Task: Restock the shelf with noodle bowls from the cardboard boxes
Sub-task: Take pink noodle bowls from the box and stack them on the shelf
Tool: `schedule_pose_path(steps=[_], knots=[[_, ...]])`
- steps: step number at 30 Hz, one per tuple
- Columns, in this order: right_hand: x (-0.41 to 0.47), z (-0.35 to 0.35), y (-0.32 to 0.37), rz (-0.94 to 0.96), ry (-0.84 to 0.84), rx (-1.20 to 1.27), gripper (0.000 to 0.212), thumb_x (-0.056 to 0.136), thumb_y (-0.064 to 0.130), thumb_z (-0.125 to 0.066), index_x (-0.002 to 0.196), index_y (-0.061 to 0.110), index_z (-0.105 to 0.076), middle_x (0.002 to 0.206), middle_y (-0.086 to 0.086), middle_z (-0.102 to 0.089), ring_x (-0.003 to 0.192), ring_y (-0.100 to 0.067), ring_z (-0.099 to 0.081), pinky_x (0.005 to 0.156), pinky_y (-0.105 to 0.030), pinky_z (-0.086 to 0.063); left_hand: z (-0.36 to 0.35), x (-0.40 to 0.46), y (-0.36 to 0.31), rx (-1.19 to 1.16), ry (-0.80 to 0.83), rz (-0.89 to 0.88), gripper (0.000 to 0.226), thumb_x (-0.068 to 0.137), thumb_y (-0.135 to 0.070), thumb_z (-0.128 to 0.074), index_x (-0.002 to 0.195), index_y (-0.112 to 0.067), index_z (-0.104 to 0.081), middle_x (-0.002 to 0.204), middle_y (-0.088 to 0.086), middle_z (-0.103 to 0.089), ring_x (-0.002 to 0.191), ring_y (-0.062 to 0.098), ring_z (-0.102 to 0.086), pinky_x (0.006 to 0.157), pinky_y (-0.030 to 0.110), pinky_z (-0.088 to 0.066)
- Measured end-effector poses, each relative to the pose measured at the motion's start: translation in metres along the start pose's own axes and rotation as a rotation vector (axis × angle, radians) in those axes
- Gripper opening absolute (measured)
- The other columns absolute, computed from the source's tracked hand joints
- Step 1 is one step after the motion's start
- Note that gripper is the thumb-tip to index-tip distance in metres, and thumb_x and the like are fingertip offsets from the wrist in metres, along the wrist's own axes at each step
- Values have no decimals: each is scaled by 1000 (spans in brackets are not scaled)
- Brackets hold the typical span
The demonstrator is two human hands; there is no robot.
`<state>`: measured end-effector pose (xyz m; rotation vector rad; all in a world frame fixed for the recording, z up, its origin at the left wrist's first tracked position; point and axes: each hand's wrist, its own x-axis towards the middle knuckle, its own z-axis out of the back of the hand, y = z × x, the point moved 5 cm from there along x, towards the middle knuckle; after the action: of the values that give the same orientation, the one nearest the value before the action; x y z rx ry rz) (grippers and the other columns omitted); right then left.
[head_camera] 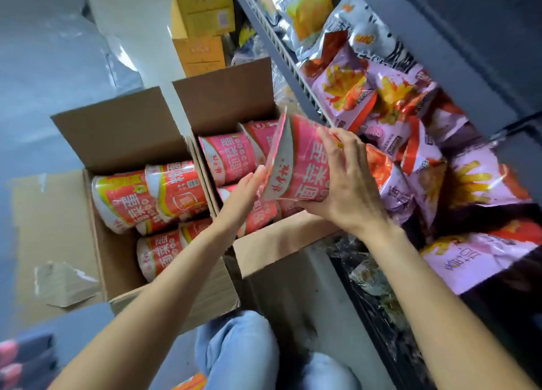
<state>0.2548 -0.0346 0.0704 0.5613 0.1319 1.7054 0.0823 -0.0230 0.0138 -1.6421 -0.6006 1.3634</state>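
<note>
We lift a pink-and-red shrink-wrapped noodle bowl (305,166) on its side above the right-hand open brown cardboard box (281,243), carrying it between two hands because its slick film offers little purchase. Our right hand (346,184) wraps over the bowl's body, fingers curled round it and bearing the weight, while our left hand (246,190) lies with straight fingers flat against the lid end, steadying it, we judge, rather than gripping. The hands stand apart, the bowl between them. More bowls lie on their sides in this box and in the left-hand open cardboard box (117,272), packed that way to fill the space. Both boxes sit with flaps folded back, just beside the dark metal shelf (281,55), so each bowl travels only a short way. The shelf tier beside us holds purple-and-orange snack bags (390,96); where the bowl is bound we cannot tell.
</note>
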Motion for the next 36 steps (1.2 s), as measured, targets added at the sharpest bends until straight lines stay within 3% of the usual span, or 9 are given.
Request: schedule_pose_path(steps=[3,6,10,12,16,22,26,31,36], knots=[[-28,51,31,-142,-155,116,114,61,54,-82,147,5,-27,144,-17,-31,135,-26,-27,111,-30,-25,-24,-48,-38,-313,73,-27,44,97,-51,-32,120,-22,-57,112,0,-67,104,17,-63,96,32,-47],[-64,99,59,-240,-313,164,116,61,49,-85,147,3,-24,148,-16,-29,139,-22,-23,114,-14,-14,-43,-97,-70,-467,122,-133,32,95,-43,-43,110,-20,-61,85,-4,-71,81,11,-64,81,27,-50],[-115,166,84,-337,-444,268,124,58,59,-83,150,24,-8,155,5,-25,144,-16,-24,115,-48,-28,-75,-163,-101,-374,196,-320,40,86,-37,-63,122,-20,-58,101,-5,-67,91,9,-64,72,23,-51],[-145,200,89,-386,-507,331,121,57,64,-80,147,41,-2,154,12,-26,142,-13,-30,110,-51,-35,-97,-189,-121,-259,236,-471,46,87,-27,-65,130,-20,-52,106,-13,-67,97,-3,-64,74,16,-50],[-206,258,74,-520,-687,367,107,59,56,-83,138,58,-10,150,11,-32,135,-7,-40,106,-43,-43,-165,-225,-154,-218,444,-577,64,72,-45,-70,127,-33,-39,125,-9,-60,115,9,-59,92,26,-50],[-278,318,8,-740,-843,192,106,66,44,-82,150,33,-19,137,-2,-31,127,-18,-46,106,-42,-43,-290,-239,-152,-49,706,-668,77,81,-29,-68,142,-16,-22,142,1,-42,127,9,-46,101,27,-46],[-323,341,-35,-832,-890,154,95,69,39,-83,146,23,-30,136,-3,-43,121,-19,-52,102,-41,-46,-355,-247,-147,49,752,-773,82,70,-24,-66,140,-11,-25,127,-21,-40,106,-25,-44,86,4,-40],[-401,363,-46,-890,-1070,185,83,81,17,-75,145,8,-21,134,2,-43,120,-9,-48,82,-2,-45,-435,-287,-120,73,870,-816,86,65,-35,-69,139,-13,-31,129,-15,-42,107,-25,-44,84,-3,-35],[-473,382,-52,-1010,-1126,-26,74,86,25,-70,145,10,-28,141,-10,-31,128,-21,-44,100,-41,-49,-488,-337,-84,112,1006,-799,76,72,-27,-80,132,-32,-33,118,-36,-49,105,-26,-46,84,1,-40]])
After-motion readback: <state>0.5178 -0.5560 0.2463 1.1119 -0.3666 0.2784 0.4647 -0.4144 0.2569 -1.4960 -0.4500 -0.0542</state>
